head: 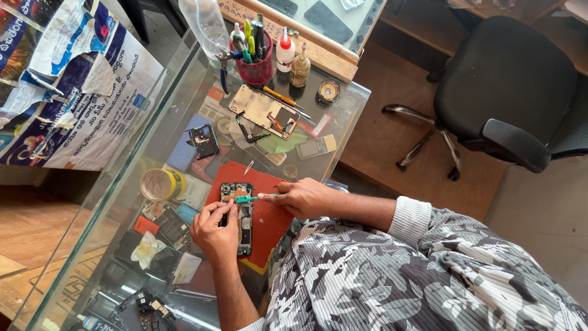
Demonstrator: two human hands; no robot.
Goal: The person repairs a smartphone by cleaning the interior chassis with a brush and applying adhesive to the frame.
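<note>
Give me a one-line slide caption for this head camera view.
Left hand steadies an opened black smartphone on a red work mat while the right hand applies a green-handled tool.

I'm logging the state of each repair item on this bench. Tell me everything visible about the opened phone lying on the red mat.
The opened phone lies flat, lengthwise, on the red mat atop the glass counter. Its back cover is off, showing dark internal parts, metal shielding and a board at the top end. The left hand rests on its near side and steadies it. The right hand holds a green-handled tool whose tip reaches over the phone's upper end. Finer parts are too small to tell.
</note>
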